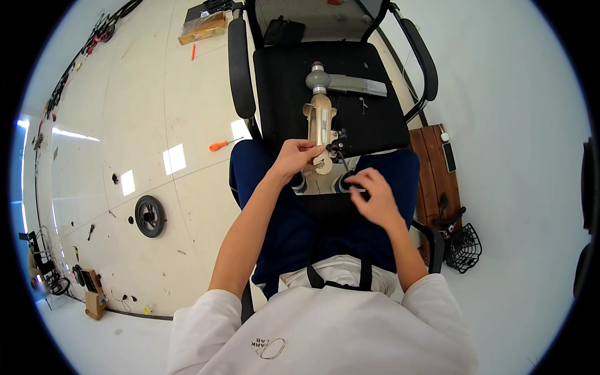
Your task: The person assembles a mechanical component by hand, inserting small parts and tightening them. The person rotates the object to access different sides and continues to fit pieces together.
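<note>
A long beige part (321, 115) with a slotted, hooked lower end lies over the front of the black chair seat (281, 81) before me. A grey rounded joint (318, 79) sits at its far end, and a flat grey arm (357, 85) sticks out to the right. My left hand (295, 157) pinches the beige part's left edge near the hooked end. Small black fittings (337, 145) sit along its right edge. My right hand (377, 197) has its fingers bent around the near end of a thin dark rod (345, 164), which points up to those fittings; its tip is too small to make out.
An orange-handled screwdriver (219, 146) and a black wheel (150, 216) lie on the tiled floor to the left. A small metal piece (364, 105) rests on the seat. To the right are a wooden board (431, 169), a phone (449, 157) and a black wire basket (463, 249).
</note>
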Action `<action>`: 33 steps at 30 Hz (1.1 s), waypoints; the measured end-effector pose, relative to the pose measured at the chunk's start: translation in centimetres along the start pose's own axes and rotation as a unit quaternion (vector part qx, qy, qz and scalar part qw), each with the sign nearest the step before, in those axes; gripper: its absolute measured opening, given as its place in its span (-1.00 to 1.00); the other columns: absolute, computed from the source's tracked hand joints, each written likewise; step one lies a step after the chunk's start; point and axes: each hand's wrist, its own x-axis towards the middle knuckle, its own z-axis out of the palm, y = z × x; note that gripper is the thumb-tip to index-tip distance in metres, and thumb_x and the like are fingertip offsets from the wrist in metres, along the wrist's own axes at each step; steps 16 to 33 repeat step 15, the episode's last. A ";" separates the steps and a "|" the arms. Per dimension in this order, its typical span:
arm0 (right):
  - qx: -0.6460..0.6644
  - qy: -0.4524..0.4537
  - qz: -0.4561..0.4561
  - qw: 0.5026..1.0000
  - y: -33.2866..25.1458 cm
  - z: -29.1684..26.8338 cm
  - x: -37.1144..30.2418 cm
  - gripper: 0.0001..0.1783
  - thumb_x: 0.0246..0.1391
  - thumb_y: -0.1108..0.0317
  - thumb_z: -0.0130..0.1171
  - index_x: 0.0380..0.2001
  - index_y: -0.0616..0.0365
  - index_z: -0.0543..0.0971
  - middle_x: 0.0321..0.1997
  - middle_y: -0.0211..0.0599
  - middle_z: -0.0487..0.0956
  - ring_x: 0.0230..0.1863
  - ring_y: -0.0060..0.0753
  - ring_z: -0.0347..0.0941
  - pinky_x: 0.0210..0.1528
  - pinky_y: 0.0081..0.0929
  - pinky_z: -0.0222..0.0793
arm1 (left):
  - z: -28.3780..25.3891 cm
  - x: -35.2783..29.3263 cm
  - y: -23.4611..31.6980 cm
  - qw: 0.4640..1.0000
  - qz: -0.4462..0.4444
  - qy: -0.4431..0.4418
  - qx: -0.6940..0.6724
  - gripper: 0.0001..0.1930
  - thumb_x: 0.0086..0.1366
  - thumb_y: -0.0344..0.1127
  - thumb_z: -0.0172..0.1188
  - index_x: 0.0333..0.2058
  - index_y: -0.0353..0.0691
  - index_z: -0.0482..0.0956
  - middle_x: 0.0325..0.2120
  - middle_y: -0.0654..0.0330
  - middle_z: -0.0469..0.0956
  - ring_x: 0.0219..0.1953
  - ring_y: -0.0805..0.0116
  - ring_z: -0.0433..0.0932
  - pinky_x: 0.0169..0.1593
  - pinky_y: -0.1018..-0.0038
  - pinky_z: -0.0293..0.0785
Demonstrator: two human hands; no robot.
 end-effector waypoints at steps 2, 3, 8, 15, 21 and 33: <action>0.080 0.040 0.058 0.994 2.7 -0.9 0.7 -0.75 -0.02 0.56 0.21 -0.20 0.19 0.57 -0.37 -0.23 0.52 -0.38 -0.36 0.48 -0.33 -0.52 0.40 | 0.3 -0.2 0.5 1.000 0.002 0.005 0.007 -0.74 0.28 -0.29 0.30 -0.20 -0.40 0.64 -0.42 0.27 0.59 -0.40 0.57 0.49 -0.27 0.57 0.43; 0.080 0.049 0.097 0.991 4.0 -1.5 1.6 -0.72 -0.02 0.52 0.27 -0.16 0.21 0.57 -0.34 -0.27 0.55 -0.40 -0.46 0.46 -0.33 -0.55 0.39 | 0.3 -0.3 0.6 1.000 0.005 0.009 0.016 -0.74 0.27 -0.28 0.31 -0.21 -0.40 0.65 -0.43 0.27 0.59 -0.42 0.56 0.47 -0.29 0.57 0.42; 0.114 0.126 0.187 0.968 8.1 -0.4 8.1 -0.58 -0.04 0.35 0.42 -0.10 0.24 0.58 -0.21 -0.19 0.64 -0.47 -0.58 0.51 -0.34 -0.58 0.44 | 0.3 0.2 0.4 0.999 0.003 0.029 0.032 -0.71 0.25 -0.28 0.32 -0.19 -0.44 0.65 -0.43 0.24 0.61 -0.41 0.55 0.49 -0.29 0.57 0.44; 0.226 0.052 0.156 0.960 2.4 5.8 14.0 -0.70 0.21 0.24 0.17 -0.12 0.22 0.66 -0.28 -0.29 0.68 -0.23 -0.58 0.57 -0.13 -0.59 0.43 | -0.5 0.7 -0.8 1.000 0.008 0.004 0.030 -0.71 0.30 -0.31 0.27 -0.14 -0.45 0.61 -0.37 0.21 0.62 -0.33 0.50 0.57 -0.20 0.56 0.50; 0.226 0.052 0.156 0.960 2.4 5.8 14.0 -0.70 0.21 0.24 0.17 -0.12 0.22 0.66 -0.28 -0.29 0.68 -0.23 -0.58 0.57 -0.13 -0.59 0.43 | -0.5 0.7 -0.8 1.000 0.008 0.004 0.030 -0.71 0.30 -0.31 0.27 -0.14 -0.45 0.61 -0.37 0.21 0.62 -0.33 0.50 0.57 -0.20 0.56 0.50; 0.226 0.052 0.156 0.960 2.4 5.8 14.0 -0.70 0.21 0.24 0.17 -0.12 0.22 0.66 -0.28 -0.29 0.68 -0.23 -0.58 0.57 -0.13 -0.59 0.43 | -0.5 0.7 -0.8 1.000 0.008 0.004 0.030 -0.71 0.30 -0.31 0.27 -0.14 -0.45 0.61 -0.37 0.21 0.62 -0.33 0.50 0.57 -0.20 0.56 0.50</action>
